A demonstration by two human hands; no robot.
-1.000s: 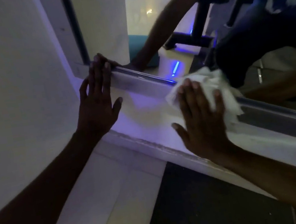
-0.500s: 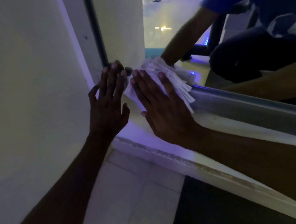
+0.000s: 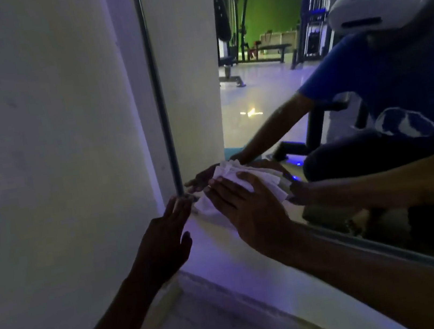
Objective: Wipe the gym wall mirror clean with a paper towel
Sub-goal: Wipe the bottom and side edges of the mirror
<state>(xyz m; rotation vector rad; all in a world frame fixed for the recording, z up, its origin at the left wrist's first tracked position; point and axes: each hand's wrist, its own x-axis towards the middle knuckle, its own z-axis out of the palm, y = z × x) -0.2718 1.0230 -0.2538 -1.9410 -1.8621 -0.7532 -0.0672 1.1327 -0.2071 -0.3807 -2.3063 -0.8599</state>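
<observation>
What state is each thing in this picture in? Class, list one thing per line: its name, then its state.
paper towel: crumpled, pressed against the mirror's lower corner.
right hand: fingers straight, pressing the towel.
left hand: open, flat against the wall beside the mirror frame.
mirror: upright on the wall, reflecting the gym.
mirror frame: upright strip, fingertips touching its base.

From my feed, the right hand (image 3: 248,210) covers most of the paper towel (image 3: 241,186), so I can't see how it is folded underneath. Both forearms run off the near edge. The mirror (image 3: 269,86) is cut by the top and right edges. The reflected gym machines (image 3: 234,21) at the far end are too dim and small for me to identify.
</observation>
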